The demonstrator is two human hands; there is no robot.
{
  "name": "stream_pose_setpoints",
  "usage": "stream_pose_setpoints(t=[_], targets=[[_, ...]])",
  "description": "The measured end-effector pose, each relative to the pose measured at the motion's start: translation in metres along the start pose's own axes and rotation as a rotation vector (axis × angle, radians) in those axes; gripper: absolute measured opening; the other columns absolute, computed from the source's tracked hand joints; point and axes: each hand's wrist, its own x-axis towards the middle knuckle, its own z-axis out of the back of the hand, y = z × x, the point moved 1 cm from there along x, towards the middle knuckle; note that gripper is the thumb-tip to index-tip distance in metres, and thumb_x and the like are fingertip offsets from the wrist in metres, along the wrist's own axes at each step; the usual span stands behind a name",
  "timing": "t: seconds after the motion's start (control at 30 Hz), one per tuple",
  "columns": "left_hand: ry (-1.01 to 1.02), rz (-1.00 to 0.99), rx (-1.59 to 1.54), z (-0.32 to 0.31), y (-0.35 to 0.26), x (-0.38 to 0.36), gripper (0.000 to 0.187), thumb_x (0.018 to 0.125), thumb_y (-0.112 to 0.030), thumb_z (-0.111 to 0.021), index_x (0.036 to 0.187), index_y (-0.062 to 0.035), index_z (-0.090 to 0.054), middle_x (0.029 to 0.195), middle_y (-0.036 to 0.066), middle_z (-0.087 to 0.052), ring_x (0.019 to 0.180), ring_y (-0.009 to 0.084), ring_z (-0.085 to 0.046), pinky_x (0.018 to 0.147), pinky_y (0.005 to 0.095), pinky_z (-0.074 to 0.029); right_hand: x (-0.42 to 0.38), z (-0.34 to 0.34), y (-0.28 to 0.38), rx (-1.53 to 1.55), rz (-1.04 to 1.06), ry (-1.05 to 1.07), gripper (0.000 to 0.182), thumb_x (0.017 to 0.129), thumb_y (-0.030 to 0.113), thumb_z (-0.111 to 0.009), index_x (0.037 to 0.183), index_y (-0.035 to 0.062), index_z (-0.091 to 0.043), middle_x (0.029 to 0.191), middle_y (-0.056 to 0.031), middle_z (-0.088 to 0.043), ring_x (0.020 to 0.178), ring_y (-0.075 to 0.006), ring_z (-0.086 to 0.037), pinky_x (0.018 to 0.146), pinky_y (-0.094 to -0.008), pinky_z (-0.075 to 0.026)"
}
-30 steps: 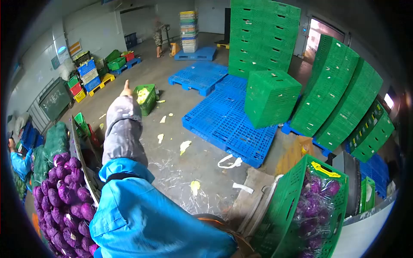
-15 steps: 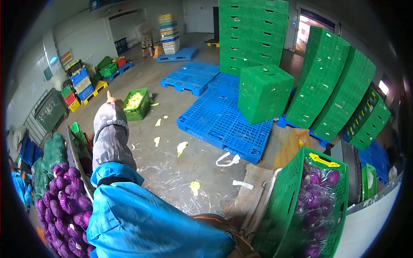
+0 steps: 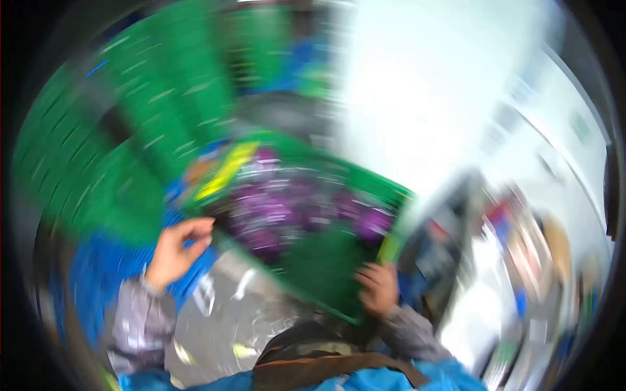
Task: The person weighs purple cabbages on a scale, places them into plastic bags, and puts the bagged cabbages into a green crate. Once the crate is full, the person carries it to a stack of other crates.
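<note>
A green plastic crate (image 3: 373,182) lies before me, smeared by motion. Inside are purple cabbages (image 3: 264,240) under shiny clear wrap, and a dark green area of the crate shows on the near side. My right hand (image 3: 379,288) has its fingers curled over the crate's right end, just below a yellow handle (image 3: 390,246). Beside the left end is my left hand (image 3: 177,253), its thumb and fingers curved with a gap between them and nothing visible in it. Another yellow handle (image 3: 228,171) marks that left end.
Tall stacks of green crates (image 3: 176,72) rise at the upper left, with a blue pallet (image 3: 107,280) below them. A bright white surface (image 3: 404,98) adjoins the crate's far side. Blurred clutter lies at right. Scraps litter the grey floor (image 3: 215,339).
My view has swung right, away from the room and onto the cabbage crate. The outstretched left arm has come back beside the crate, and my right hand now shows on its right end.
</note>
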Motion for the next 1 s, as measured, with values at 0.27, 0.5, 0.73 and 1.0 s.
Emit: stream_pose_setpoints(t=[0.27,0.5,0.73,1.0], targets=[[0.915,-0.755,-0.322,-0.321,-0.182,0.092,0.013,0.077,-0.002,-0.061,0.089,0.0021,-0.065,0.08,0.014,-0.066,0.071,0.0173,-0.065,0.065,0.0268,-0.048,-0.127,0.014,0.082,0.333,-0.683,-0.304,0.031,0.068,0.006,-0.059,0.1,0.006,-0.06,0.103,-0.0116,-0.059,0.097,-0.0297,-0.055,0.083,-0.0381,-0.046],[1.097,-1.26,-0.156,-0.588,-0.246,-0.077,0.013,0.068,-0.013,-0.06,0.074,-0.0027,-0.065,0.071,0.02,-0.06,0.066,0.0362,-0.06,0.056,0.0393,-0.045,-0.295,0.065,0.161,-0.065,-1.441,-0.803,0.028,0.072,0.001,-0.055,0.098,0.0087,-0.062,0.092,-0.0102,-0.061,0.081,-0.0281,-0.06,0.075,-0.0361,-0.049],[1.007,-1.413,0.469,-0.708,-0.193,-0.138,0.024,0.075,-0.021,-0.061,0.082,0.0021,-0.059,0.081,0.019,-0.062,0.083,0.0369,-0.059,0.075,0.0443,-0.048,-0.479,0.078,0.371,-0.549,-2.328,-1.239,0.028,0.073,0.003,-0.061,0.101,0.0021,-0.061,0.082,-0.0101,-0.065,0.074,-0.0194,-0.063,0.067,-0.0293,-0.05],[1.072,-1.539,0.65,-0.693,-0.216,-0.134,0.031,0.085,-0.026,-0.053,0.094,0.0035,-0.053,0.098,0.022,-0.055,0.094,0.0369,-0.053,0.078,0.0446,-0.045,-0.633,0.018,0.377,-0.258,-3.001,-1.424,0.074,0.067,0.047,-0.072,0.114,-0.0055,-0.051,0.107,-0.0237,-0.058,0.099,-0.0336,-0.057,0.087,-0.0406,-0.044]])
